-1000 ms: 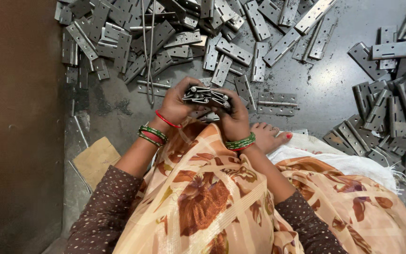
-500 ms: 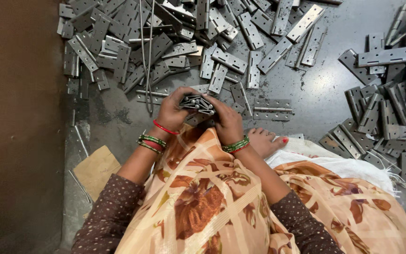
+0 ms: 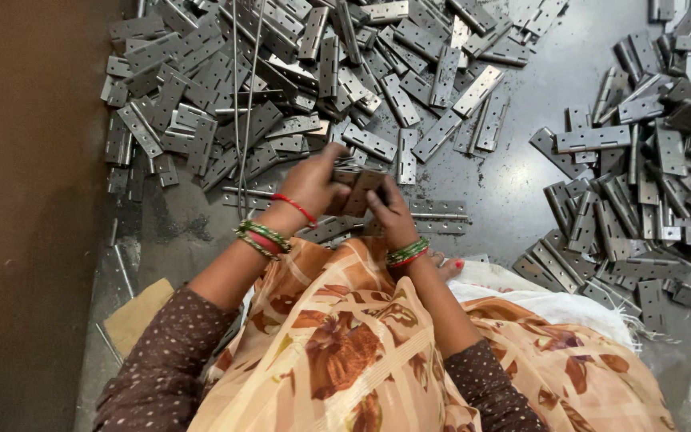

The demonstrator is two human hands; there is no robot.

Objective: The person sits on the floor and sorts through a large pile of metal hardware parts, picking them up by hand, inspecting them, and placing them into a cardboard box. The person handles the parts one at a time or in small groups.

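I see both hands, left hand (image 3: 313, 186) & right hand (image 3: 389, 214), clamped on a hinge (image 3: 359, 190) mid-frame, w/ hinge piles (image 3: 281, 88) upper left & right.

I see the big heap of flat metal hinges (image 3: 281, 88) ahead-left on the floor (image 3: 513, 184), a second hinge pile (image 3: 649, 176) far right, thin metal rods (image 3: 243, 104) crossing the left heap, cardboard piece (image 3: 139, 316) near-left.

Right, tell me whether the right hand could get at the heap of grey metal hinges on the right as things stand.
Probably yes. The right hand is busy gripping a small stack of grey metal hinges together with the left hand, but only bare dark floor lies between it and the right heap of hinges.
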